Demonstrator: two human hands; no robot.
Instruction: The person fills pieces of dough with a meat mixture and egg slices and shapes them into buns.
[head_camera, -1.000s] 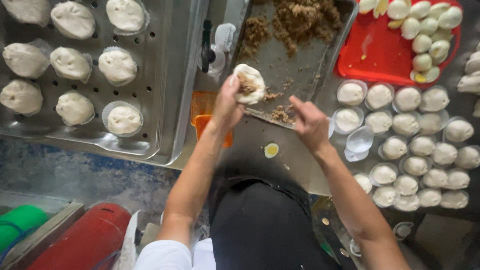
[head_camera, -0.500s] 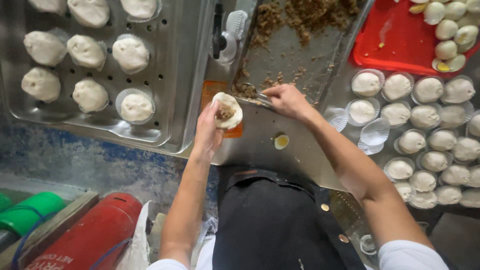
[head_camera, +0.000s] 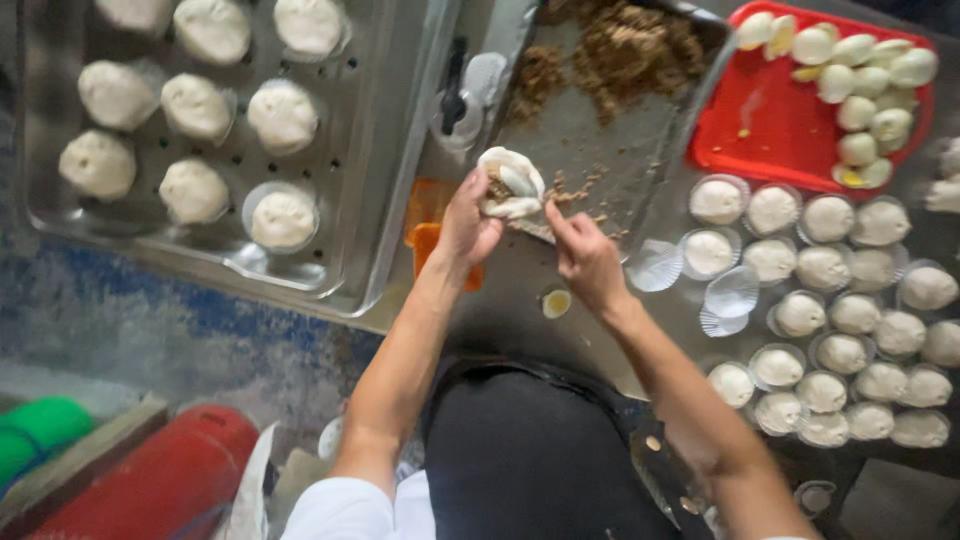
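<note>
My left hand (head_camera: 468, 222) cups a round piece of white dough (head_camera: 512, 182) with brown filling and a pale egg piece in it. My right hand (head_camera: 585, 258) is right beside it, fingertips pinching at the dough's lower edge. Both hands hover over the near edge of a metal tray (head_camera: 600, 150) that carries brown minced filling (head_camera: 625, 50) at its far end.
A perforated steel steamer tray (head_camera: 370, 200) on the left holds several filled buns in paper cups. A red tray (head_camera: 770, 120) with peeled egg pieces is at the far right. Several dough balls in paper cups (head_camera: 830, 270) cover the right. A red cylinder (head_camera: 150, 480) lies low left.
The dough has been lifted slightly toward the filling tray and an egg piece now lies in it. My right hand has drawn back from the tray to the dough's edge.
</note>
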